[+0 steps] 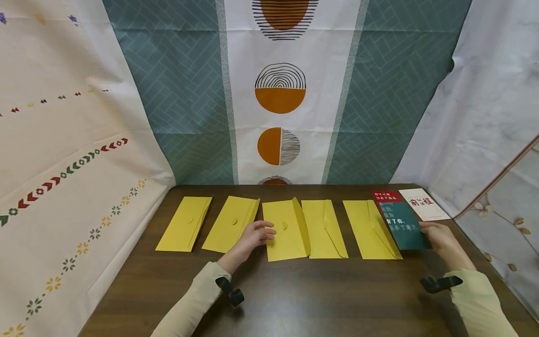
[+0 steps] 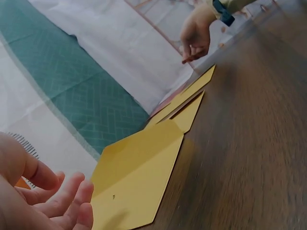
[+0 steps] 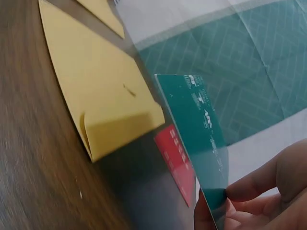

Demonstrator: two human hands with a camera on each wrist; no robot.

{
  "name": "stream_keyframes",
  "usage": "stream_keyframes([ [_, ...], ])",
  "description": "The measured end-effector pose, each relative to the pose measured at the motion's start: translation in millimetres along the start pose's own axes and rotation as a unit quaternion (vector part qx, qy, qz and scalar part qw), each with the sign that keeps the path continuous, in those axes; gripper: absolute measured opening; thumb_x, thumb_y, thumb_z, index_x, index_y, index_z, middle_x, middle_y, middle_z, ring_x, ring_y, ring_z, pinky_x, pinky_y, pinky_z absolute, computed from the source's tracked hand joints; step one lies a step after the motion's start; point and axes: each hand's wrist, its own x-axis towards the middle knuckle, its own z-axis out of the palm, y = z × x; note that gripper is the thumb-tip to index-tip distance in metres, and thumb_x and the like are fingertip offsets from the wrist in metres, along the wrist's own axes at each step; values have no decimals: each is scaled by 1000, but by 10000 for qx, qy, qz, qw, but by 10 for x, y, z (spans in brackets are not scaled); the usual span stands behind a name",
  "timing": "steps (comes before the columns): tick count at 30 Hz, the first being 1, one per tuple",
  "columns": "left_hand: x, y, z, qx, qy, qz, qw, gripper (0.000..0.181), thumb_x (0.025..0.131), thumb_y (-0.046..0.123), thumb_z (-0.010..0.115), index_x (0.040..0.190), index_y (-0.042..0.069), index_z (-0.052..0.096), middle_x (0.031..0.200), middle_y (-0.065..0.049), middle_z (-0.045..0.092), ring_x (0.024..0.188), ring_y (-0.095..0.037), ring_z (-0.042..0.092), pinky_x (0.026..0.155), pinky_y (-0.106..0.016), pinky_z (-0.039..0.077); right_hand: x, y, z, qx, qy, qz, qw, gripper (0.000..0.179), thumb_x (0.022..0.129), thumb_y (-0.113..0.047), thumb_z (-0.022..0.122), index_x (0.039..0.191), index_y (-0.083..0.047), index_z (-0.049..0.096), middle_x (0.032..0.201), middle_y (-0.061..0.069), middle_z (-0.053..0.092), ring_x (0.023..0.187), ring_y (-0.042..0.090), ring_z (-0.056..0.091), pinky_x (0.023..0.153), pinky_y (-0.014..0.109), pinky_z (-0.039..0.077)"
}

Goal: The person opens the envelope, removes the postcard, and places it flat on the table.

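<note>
My right hand [image 1: 442, 238] pinches a dark green card [image 1: 406, 229] with pale lettering by its edge, thumb on one face and fingers on the other. In the right wrist view the green card [image 3: 192, 124] stands tilted above the table. Below it a red card [image 3: 175, 160] with white characters lies beside a yellow envelope [image 3: 91, 72]. My left hand [image 1: 253, 236], its fingers loosely bent and holding nothing, is over the left edge of the middle yellow envelope [image 1: 290, 234]. That envelope's flap is raised along its right side in the left wrist view [image 2: 139, 177].
Several yellow envelopes lie in a row across the brown table [image 1: 294, 299], among them a far left one [image 1: 183, 224] and a far right one [image 1: 366, 238]. A white card [image 1: 423, 206] with red characters lies at the back right. Patterned cloths [image 1: 193, 93] hang around the table.
</note>
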Motion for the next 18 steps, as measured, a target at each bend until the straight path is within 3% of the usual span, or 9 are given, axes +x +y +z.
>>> stream_keyframes([
  [3, -4, 20, 24, -138, -132, 10, 9998, 31, 100, 12, 44, 125, -4, 56, 113, -20, 68, 98, -25, 68, 92, -42, 51, -17, 35, -54, -35, 29, 55, 10000, 57, 97, -9, 30, 142, 22, 14, 145, 41, 13, 121, 45, 28, 104, 55, 30],
  [8, 6, 30, 85, -395, -291, 189, 9986, 33, 101, 14, 42, 124, -7, 55, 110, -20, 69, 95, -26, 69, 84, -36, 53, -2, 98, -125, -123, -47, 171, 9998, 57, 97, -12, 23, 143, 21, 14, 146, 41, 14, 121, 46, 29, 104, 58, 31],
  [14, 14, 47, 162, -573, -486, 120, 9971, 34, 100, 14, 42, 124, -6, 56, 108, -14, 69, 90, -16, 68, 86, -35, 52, -15, 192, -183, -252, -86, 350, 9990, 58, 97, -13, 20, 142, 23, 11, 147, 44, 9, 130, 52, 21, 111, 63, 23],
  [18, 10, 53, 195, -589, -568, 37, 9966, 34, 99, 13, 42, 123, -6, 57, 103, -8, 70, 87, -14, 68, 87, -36, 52, -45, 258, -211, -517, 25, 241, 9984, 58, 94, -11, 26, 137, 28, 20, 140, 47, 19, 122, 51, 30, 104, 59, 32],
])
